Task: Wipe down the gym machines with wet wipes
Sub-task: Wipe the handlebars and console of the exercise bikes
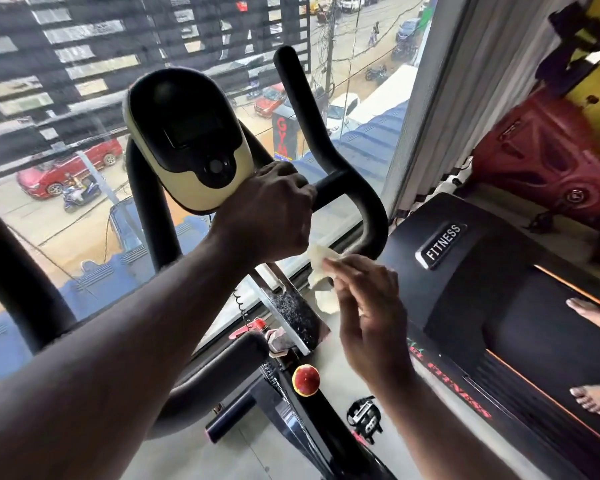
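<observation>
Dangling crumpled whitish wipe (317,261)

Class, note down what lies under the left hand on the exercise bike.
The left hand grips the black handlebar beside the console; the bar emerges on its right. The part inside the fist is hidden.

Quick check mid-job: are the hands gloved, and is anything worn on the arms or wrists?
No gloves: the left hand and right hand are bare. The left arm and right arm are bare to the frame edge: no sleeves, watch or bracelet show. A pale spot on one right finger may be a ring; unclear.
</observation>
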